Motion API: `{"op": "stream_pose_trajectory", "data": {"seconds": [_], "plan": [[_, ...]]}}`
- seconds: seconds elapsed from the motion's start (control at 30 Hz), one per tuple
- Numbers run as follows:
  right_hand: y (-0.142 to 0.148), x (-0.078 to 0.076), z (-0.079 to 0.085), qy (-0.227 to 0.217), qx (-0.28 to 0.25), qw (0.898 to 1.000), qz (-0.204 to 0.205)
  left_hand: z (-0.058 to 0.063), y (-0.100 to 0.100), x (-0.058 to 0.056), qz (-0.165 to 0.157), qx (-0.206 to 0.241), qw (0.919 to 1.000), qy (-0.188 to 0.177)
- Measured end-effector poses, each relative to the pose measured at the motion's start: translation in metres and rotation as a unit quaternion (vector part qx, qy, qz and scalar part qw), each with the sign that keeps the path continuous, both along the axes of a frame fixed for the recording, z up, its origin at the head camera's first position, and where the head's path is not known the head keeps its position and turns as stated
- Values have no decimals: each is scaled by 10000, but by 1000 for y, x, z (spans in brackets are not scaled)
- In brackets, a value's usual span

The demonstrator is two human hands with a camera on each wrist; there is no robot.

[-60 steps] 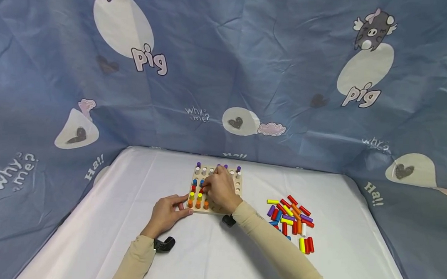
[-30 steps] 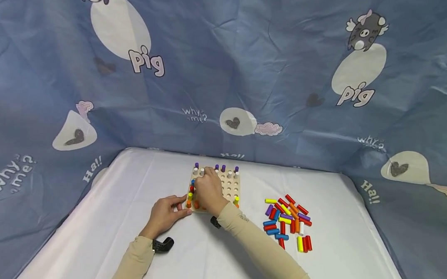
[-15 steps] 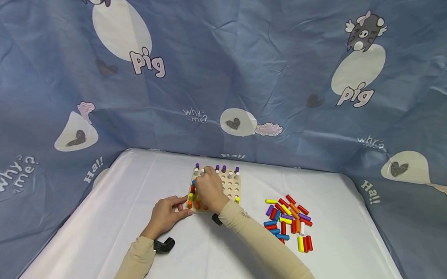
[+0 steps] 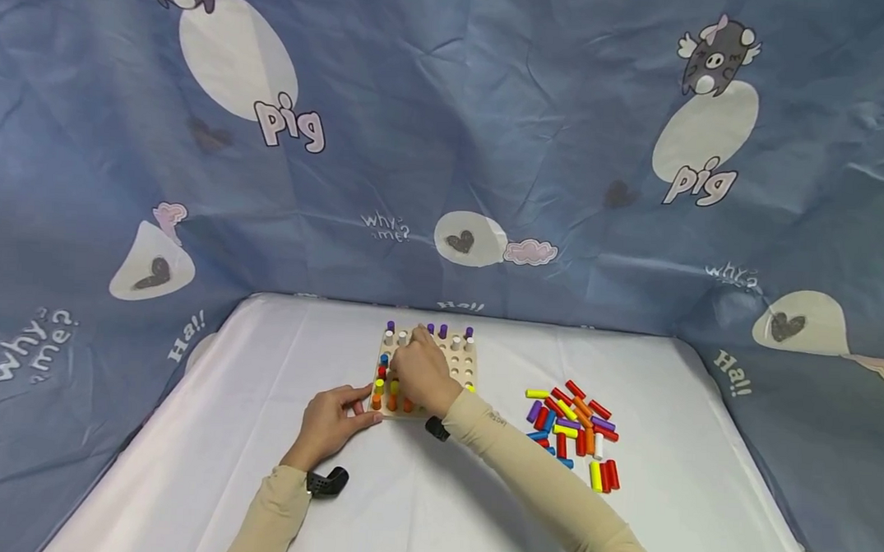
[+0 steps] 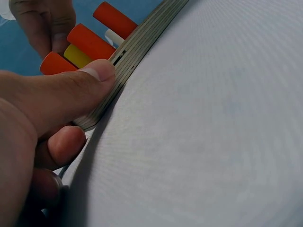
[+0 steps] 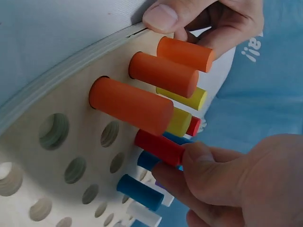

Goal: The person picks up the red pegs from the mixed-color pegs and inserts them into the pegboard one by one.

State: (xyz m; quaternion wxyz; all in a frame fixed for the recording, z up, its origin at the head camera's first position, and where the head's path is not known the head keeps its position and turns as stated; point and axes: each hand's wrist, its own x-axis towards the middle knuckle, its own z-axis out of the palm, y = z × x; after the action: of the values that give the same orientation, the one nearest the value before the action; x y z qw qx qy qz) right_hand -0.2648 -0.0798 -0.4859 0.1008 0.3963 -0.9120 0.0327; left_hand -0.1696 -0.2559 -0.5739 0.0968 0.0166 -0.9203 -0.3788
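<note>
Left hand [image 4: 328, 426]: clamped on the near-left corner of a square pale plywood pegboard [image 4: 462, 367], thumb on the near edge, other fingers bent at the corner. Right hand [image 4: 423, 374]: over the board's left half, thumb and forefinger pinching a blue cylindrical peg [image 6: 147, 160] that stands in a hole. Thumb also overlaps the end of a red cylindrical peg [image 6: 156, 145] next to it; touching or just in front, can't tell.

Board lies flat on the white-covered counter [image 4: 403, 497]. Pegs upright in it: orange cylindrical pegs [image 6: 132, 105] along the near edge, yellow cylindrical pegs [image 6: 190, 98] behind them, then red, blue; white cylindrical pegs [image 4: 389, 338] and purple cylindrical pegs [image 4: 443, 331] toward the far edge. Several bare holes on the right half. Loose mixed-colour pegs [image 4: 581, 443] lie heaped right of the board, well apart from it. Blue printed fabric [image 4: 358, 157] behind. Beige sleeves [image 4: 544, 486] on both arms.
</note>
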Motion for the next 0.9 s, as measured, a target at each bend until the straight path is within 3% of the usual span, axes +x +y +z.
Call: {"op": "stream_pose_trajectory", "data": {"seconds": [0.1, 0.3, 0.5, 0.63, 0.73, 0.9], "plan": [[3, -1, -2, -195, -159, 9997, -75, 0, 0, 0, 19, 17, 10000, -25], [9, 0, 0, -173, -110, 9997, -149, -2, -1, 2, 40, 2, 10000, 8], [32, -1, 16, -66, -823, 9963, 230, -1, -1, 2, 1, 79, 10000, 18], [60, -7, 29, 26, -1132, 9926, 434, -1, -1, -1, 11, 18, 10000, 19], [88, -15, 38, 5, -1212, 9919, 371, -1, 0, -2, 36, -18, 10000, -11], [146, -34, 49, -114, -1009, 9948, -126, -2, 1, -2, 65, 59, 9999, -73]]}}
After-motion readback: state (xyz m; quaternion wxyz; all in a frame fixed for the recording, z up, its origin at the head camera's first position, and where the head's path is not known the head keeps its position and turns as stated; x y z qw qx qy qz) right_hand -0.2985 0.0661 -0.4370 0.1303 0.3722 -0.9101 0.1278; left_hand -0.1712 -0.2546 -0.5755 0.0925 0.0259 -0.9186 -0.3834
